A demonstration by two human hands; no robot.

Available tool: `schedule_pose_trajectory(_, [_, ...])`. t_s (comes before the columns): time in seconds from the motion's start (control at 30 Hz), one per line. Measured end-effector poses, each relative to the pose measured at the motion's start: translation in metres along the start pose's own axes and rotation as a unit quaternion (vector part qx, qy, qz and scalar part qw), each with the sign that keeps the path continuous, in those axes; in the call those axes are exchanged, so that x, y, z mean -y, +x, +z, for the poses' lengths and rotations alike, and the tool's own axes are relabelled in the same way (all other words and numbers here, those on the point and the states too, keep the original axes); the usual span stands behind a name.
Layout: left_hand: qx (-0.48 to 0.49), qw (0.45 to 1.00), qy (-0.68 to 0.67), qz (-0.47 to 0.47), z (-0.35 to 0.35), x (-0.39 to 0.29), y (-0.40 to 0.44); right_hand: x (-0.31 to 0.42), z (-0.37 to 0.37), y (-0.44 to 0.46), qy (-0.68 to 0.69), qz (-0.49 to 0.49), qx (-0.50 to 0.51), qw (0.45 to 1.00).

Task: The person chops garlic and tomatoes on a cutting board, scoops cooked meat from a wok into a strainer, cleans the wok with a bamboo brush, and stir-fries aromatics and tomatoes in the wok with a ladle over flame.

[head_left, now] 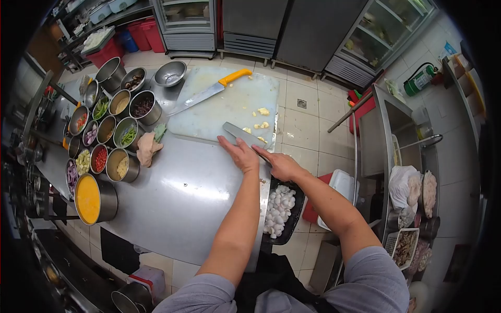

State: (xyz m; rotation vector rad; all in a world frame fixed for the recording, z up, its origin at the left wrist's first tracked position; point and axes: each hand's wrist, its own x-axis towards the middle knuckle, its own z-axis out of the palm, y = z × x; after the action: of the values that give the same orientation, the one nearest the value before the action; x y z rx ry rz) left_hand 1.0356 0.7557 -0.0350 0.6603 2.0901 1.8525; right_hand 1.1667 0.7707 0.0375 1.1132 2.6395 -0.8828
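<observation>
A broad-bladed knife (241, 133) lies low over the near right part of the white cutting board (209, 117). My right hand (279, 164) is wrapped round its handle. My left hand (240, 154) is spread at the board's near edge, beside the blade, with nothing visible in it. Small pale yellow pieces (263, 111), some crushed, are scattered on the board's right side, and a few lie by the blade. A second knife with a yellow handle (235, 77) rests across the board's far part, its tip pointing left.
Metal containers of chopped ingredients crowd the left, with a pot of yellow liquid (87, 198) in front. A cloth (148, 148) lies near the board. Below the table's right edge stands a black tray of white pieces (280, 209). A sink area (412, 151) is at right.
</observation>
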Motion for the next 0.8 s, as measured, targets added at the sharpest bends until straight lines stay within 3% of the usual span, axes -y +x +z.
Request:
schedule_pose_trajectory(0.13, [0.019, 0.996, -0.086, -0.006, -0.017, 0.008, -0.004, -0.009, -0.006, -0.001, 0.169, -0.069, -0.042, 0.982])
schedule_pose_trajectory(0.17, [0.014, 0.992, -0.128, 0.003, -0.019, 0.012, -0.005, -0.012, -0.006, 0.002, 0.208, -0.114, -0.098, 0.966])
schedule_pose_trajectory(0.23, [0.034, 0.996, -0.071, 0.042, -0.027, 0.005, -0.008, -0.011, -0.021, 0.000, 0.244, -0.156, -0.156, 0.944])
schedule_pose_trajectory(0.27, [0.051, 0.995, -0.014, 0.081, -0.030, 0.000, -0.009, -0.012, -0.035, -0.007, 0.399, -0.060, -0.088, 0.911])
schedule_pose_trajectory(0.3, [0.053, 0.995, -0.015, 0.080, -0.030, -0.003, -0.008, -0.009, -0.048, -0.012, 0.538, 0.037, -0.016, 0.842])
schedule_pose_trajectory(0.33, [0.113, 0.981, 0.048, 0.148, -0.030, -0.005, -0.008, -0.007, -0.055, -0.012, 0.550, 0.050, -0.049, 0.832])
schedule_pose_trajectory(0.37, [0.172, 0.955, 0.111, 0.214, -0.029, -0.008, -0.007, -0.011, -0.060, -0.010, 0.550, 0.051, -0.050, 0.832])
schedule_pose_trajectory(0.4, [0.173, 0.955, 0.111, 0.213, -0.028, -0.012, -0.007, -0.017, -0.065, -0.008, 0.524, 0.068, -0.082, 0.845])
schedule_pose_trajectory(0.43, [0.199, 0.929, 0.208, 0.233, -0.025, -0.015, -0.004, -0.024, -0.070, -0.005, 0.497, 0.084, -0.112, 0.856])
schedule_pose_trajectory(0.47, [0.222, 0.892, 0.304, 0.250, -0.022, -0.018, 0.000, -0.036, -0.070, -0.001, 0.369, 0.098, -0.134, 0.914])
schedule_pose_trajectory(0.5, [0.222, 0.892, 0.305, 0.250, -0.016, -0.018, 0.007, -0.045, -0.060, 0.005, 0.370, 0.098, -0.133, 0.914])
schedule_pose_trajectory(0.57, [0.271, 0.869, 0.332, 0.247, -0.003, -0.013, 0.025, -0.060, -0.039, 0.011, 0.102, 0.079, -0.189, 0.974])
schedule_pose_trajectory(0.6, [0.273, 0.869, 0.332, 0.247, 0.005, -0.007, 0.036, -0.038, -0.043, 0.003, 0.122, 0.109, -0.118, 0.980])
schedule_pose_trajectory(0.63, [0.283, 0.874, 0.304, 0.254, 0.013, -0.002, 0.048, -0.034, -0.033, -0.001, 0.121, 0.110, -0.119, 0.979])
schedule_pose_trajectory(0.7, [0.292, 0.879, 0.273, 0.260, 0.016, 0.004, 0.062, -0.033, -0.016, -0.007, 0.134, -0.009, -0.109, 0.985])
schedule_pose_trajectory(0.77, [0.305, 0.919, 0.093, 0.234, 0.004, -0.004, 0.073, -0.026, -0.024, -0.017, 0.183, 0.001, -0.085, 0.979])
schedule_pose_trajectory(0.8, [0.282, 0.918, 0.094, 0.262, -0.001, -0.007, 0.076, -0.014, -0.039, -0.026, 0.255, 0.049, -0.075, 0.963])
